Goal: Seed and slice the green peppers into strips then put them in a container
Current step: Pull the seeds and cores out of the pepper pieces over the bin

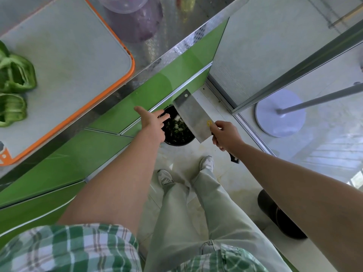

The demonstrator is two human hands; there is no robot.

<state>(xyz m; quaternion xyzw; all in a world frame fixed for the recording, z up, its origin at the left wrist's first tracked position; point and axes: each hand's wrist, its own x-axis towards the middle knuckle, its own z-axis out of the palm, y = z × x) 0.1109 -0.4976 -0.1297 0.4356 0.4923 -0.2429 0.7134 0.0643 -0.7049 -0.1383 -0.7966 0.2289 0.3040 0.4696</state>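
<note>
The bin (pixel 177 141) stands on the floor (pixel 196 152) just beside the green cabinet front (pixel 137 95), below the edge of the surface (pixel 169 42). Its opening is partly covered. The left grip (pixel 154 124), fingers spread, hangs over the left rim. The cleaver (pixel 194 116), held by the right grip (pixel 225 136), lies across the right side. A gap remains between them.

On the surface, the cutting board (pixel 78 61) is bare across its middle and right. Pepper pieces (pixel 17 75) occupy its left edge. A purple container (pixel 125 4) stands beyond its far right corner.

Right of the bin, a metal door frame (pixel 294 69) and a round stand base (pixel 280 118) bound the floor.
</note>
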